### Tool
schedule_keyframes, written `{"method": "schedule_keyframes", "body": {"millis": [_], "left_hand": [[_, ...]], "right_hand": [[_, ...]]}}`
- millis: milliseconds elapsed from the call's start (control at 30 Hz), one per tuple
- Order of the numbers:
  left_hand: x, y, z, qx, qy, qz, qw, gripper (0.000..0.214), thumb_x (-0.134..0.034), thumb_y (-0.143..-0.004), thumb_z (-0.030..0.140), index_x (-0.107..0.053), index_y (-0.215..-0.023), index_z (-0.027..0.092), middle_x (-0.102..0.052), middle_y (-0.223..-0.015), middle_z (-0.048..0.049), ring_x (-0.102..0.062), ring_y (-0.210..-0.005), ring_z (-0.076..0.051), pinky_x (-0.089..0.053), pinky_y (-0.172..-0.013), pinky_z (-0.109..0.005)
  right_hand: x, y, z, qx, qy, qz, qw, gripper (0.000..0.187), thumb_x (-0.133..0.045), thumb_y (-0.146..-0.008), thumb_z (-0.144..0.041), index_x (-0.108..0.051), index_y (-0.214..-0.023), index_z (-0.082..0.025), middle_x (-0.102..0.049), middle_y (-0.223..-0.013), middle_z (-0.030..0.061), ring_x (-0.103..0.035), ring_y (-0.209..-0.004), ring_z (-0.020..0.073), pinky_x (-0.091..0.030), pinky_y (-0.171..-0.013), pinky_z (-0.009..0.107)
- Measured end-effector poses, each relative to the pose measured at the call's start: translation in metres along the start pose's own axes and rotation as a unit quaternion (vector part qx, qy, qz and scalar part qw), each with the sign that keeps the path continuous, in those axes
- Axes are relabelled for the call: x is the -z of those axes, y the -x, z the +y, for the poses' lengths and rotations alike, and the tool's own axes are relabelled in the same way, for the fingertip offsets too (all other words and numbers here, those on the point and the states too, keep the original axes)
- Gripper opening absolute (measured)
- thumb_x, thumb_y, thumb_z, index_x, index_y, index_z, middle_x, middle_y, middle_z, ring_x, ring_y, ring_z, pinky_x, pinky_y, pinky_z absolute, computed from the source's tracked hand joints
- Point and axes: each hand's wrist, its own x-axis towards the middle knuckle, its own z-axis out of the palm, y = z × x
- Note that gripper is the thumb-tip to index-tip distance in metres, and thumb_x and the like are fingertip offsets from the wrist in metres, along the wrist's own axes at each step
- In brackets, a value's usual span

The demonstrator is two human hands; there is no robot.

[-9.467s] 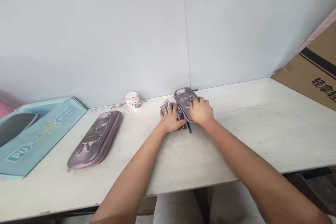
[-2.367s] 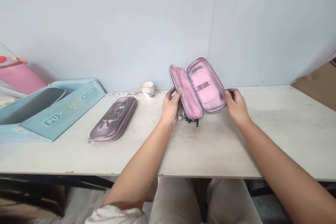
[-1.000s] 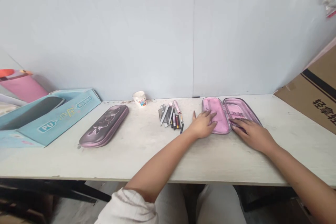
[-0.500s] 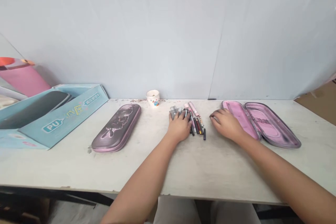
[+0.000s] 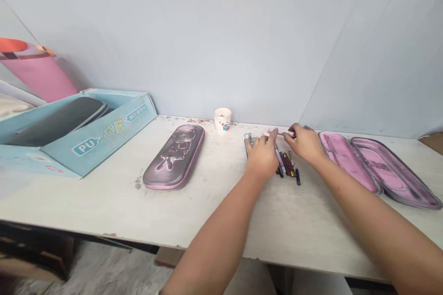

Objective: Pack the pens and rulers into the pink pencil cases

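My left hand (image 5: 263,156) lies over a small pile of pens (image 5: 286,164), its fingers stretched out and apart. Under and beside its fingertips shows a clear plastic piece, perhaps a ruler (image 5: 248,138). My right hand (image 5: 306,144) pinches a slim pink pen (image 5: 285,133) at the far side of the pile; the pen's other end reaches toward my left fingertips. Black, dark red and patterned pens lie between the hands, and a short dark pen cap (image 5: 298,177) sits nearest me. To the right, an open pencil case (image 5: 351,166) shows its pink lining.
A closed dark pencil case (image 5: 175,156) with a shiny cartoon outline lies left of the pile. Behind it stands a paper cup (image 5: 222,120). At far left a light blue box (image 5: 114,138) holds another dark case (image 5: 65,122). The wall (image 5: 221,37) borders the table's back.
The view has swung right. My right hand has moved from the table beside the pile to its far end and taken hold of a pink pen. My left hand stays over the pile.
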Motion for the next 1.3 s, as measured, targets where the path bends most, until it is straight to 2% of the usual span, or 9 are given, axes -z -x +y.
{"method": "schedule_keyframes", "body": {"millis": [167,367,500,600,700,800,1000,1167,1300], "left_hand": [[0.004,-0.004,0.003,-0.021,0.127,0.004,0.992,0.052,-0.029,-0.085,0.014,-0.029,-0.137,0.019,-0.058,-0.118,-0.0084,-0.049,-0.112,-0.021,-0.029,-0.102,-0.043],[0.000,0.000,0.007,-0.039,0.355,-0.036,0.933,0.048,-0.038,-0.080,0.013,-0.043,-0.128,0.021,-0.058,-0.121,-0.0065,-0.053,-0.111,-0.019,-0.038,-0.097,-0.032],[0.002,-0.001,0.013,0.050,0.564,-0.030,0.824,0.036,-0.041,-0.083,0.017,-0.053,-0.117,0.023,-0.063,-0.108,-0.0050,-0.060,-0.096,-0.017,-0.045,-0.088,-0.030],[0.008,-0.004,0.014,0.129,0.708,0.006,0.695,0.042,-0.040,-0.088,0.024,-0.037,-0.129,0.027,-0.066,-0.093,-0.0045,-0.063,-0.075,-0.013,-0.049,-0.075,-0.030],[0.013,-0.007,0.012,0.173,0.756,0.052,0.629,0.054,-0.048,-0.086,0.023,-0.024,-0.134,0.029,-0.066,-0.087,-0.0026,-0.060,-0.064,-0.010,-0.049,-0.068,-0.027],[0.013,-0.008,0.013,0.184,0.741,0.012,0.646,0.034,-0.051,-0.084,0.022,-0.046,-0.117,0.019,-0.064,-0.085,-0.0047,-0.058,-0.062,-0.008,-0.048,-0.064,-0.024],[0.005,0.001,0.034,0.177,0.671,-0.126,0.709,0.016,-0.057,-0.079,0.021,-0.057,-0.093,0.014,-0.059,-0.075,-0.0018,-0.054,-0.057,-0.007,-0.046,-0.059,-0.021],[0.002,0.012,0.054,0.190,0.668,-0.153,0.703,0.028,-0.055,-0.080,0.044,-0.051,-0.088,0.017,-0.048,-0.060,0.0040,-0.045,-0.045,-0.005,-0.034,-0.041,-0.015],[0.011,0.015,0.061,0.231,0.683,-0.171,0.671,0.039,-0.050,-0.077,0.059,-0.041,-0.079,0.021,-0.027,-0.048,0.0106,-0.021,-0.033,-0.002,-0.014,-0.033,-0.013]], "right_hand": [[0.024,0.030,-0.011,0.114,-0.090,0.159,0.977,0.021,-0.047,-0.083,-0.039,-0.055,-0.085,-0.020,-0.066,-0.073,0.0015,-0.060,-0.066,0.0165,-0.029,-0.101,0.042],[0.033,0.051,-0.021,0.188,-0.082,0.233,0.951,0.014,-0.051,-0.082,-0.034,-0.054,-0.079,-0.021,-0.061,-0.066,-0.0018,-0.057,-0.063,0.0147,-0.028,-0.102,0.045],[0.031,0.064,-0.023,0.194,-0.098,0.239,0.946,0.013,-0.050,-0.082,-0.029,-0.056,-0.088,-0.020,-0.062,-0.072,0.0002,-0.057,-0.071,0.0162,-0.028,-0.101,0.046],[0.024,0.074,-0.024,0.211,-0.129,0.185,0.951,0.019,-0.049,-0.081,-0.027,-0.056,-0.097,-0.021,-0.063,-0.085,0.0033,-0.057,-0.084,0.0185,-0.028,-0.101,0.046],[0.017,0.078,-0.021,0.196,-0.183,0.125,0.955,0.020,-0.049,-0.081,-0.029,-0.057,-0.098,-0.021,-0.063,-0.092,0.0055,-0.055,-0.092,0.0208,-0.032,-0.099,0.045],[0.013,0.074,-0.015,0.096,-0.302,0.123,0.940,0.026,-0.048,-0.083,-0.036,-0.055,-0.103,-0.021,-0.062,-0.097,0.0079,-0.055,-0.096,0.0220,-0.040,-0.091,0.042],[0.015,0.066,-0.003,-0.053,-0.595,0.086,0.797,0.042,-0.048,-0.083,-0.046,-0.045,-0.121,-0.026,-0.062,-0.110,0.0058,-0.058,-0.100,0.0178,-0.046,-0.087,0.035],[0.022,0.071,-0.008,-0.078,-0.659,-0.017,0.748,0.041,-0.051,-0.081,-0.049,-0.055,-0.114,-0.026,-0.066,-0.102,0.0055,-0.062,-0.069,0.0155,-0.050,-0.058,0.030],[0.029,0.073,-0.015,-0.019,-0.664,0.010,0.747,0.033,-0.050,-0.083,-0.046,-0.062,-0.104,-0.023,-0.068,-0.098,0.0046,-0.062,-0.088,0.0168,-0.048,-0.081,0.033]]}}
